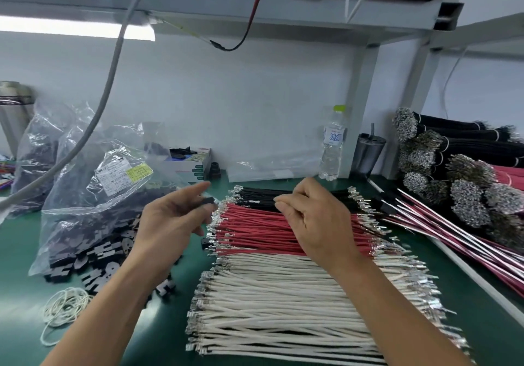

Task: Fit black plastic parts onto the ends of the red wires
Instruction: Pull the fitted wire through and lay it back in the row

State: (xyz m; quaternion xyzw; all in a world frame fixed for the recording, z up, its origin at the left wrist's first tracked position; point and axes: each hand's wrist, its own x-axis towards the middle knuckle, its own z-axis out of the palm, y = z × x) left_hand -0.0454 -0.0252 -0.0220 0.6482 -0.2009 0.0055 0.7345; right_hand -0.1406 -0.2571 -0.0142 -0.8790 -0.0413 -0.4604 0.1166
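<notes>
Now, left to right across the green table (17, 258):
Flask: steel, standing at nine o'clock by the wall (12, 116).
Bags: clear plastic bags (85, 189), a heap of black plastic parts (93, 255) spilling out toward seven o'clock.
String: a white coil (63, 307) lying near the spilled heap, at eight o'clock.
Left hand: raised at centre-left (173, 221), forefinger out straight, thumb and middle fingers pinching one black plastic part (208, 201) just beside the wire terminals.
Wires: three flat rows, black wires (261, 195) at twelve o'clock, red wires (255, 229) in the middle, white wires (283, 300) at six o'clock, metal ends on both sides.
Right hand: over the red row (314, 218), fingers curled, fingertips at the line between black and red; whether this grip holds a wire I cannot tell.
Bottle: clear water bottle (333, 144) at one o'clock, a dark cup (368, 153) beside it.
Bundles: tied wire bundles (459, 172) stacked at three o'clock.
</notes>
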